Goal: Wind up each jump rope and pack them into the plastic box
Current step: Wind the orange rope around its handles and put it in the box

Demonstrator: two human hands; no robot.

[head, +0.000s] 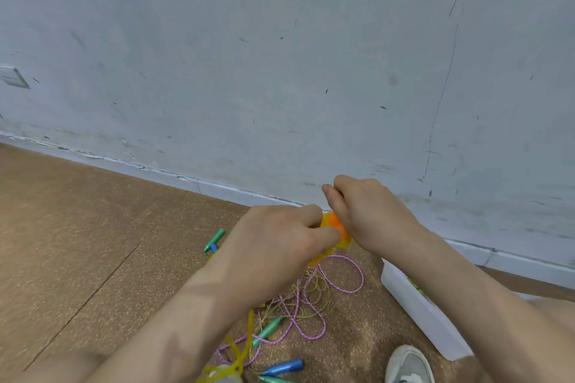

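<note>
My left hand and my right hand meet above the floor, both curled around the orange and yellow handles of a yellow jump rope, whose cord trails down under my left forearm. A pink braided rope and a thin gold rope lie tangled on the floor below. Green handles and a blue handle lie among them. The white plastic box stands at the right, partly hidden by my right forearm.
Another green handle with a blue piece lies left of my hands. A scuffed white wall rises just beyond. My grey shoe rests near the box on the cork-brown floor.
</note>
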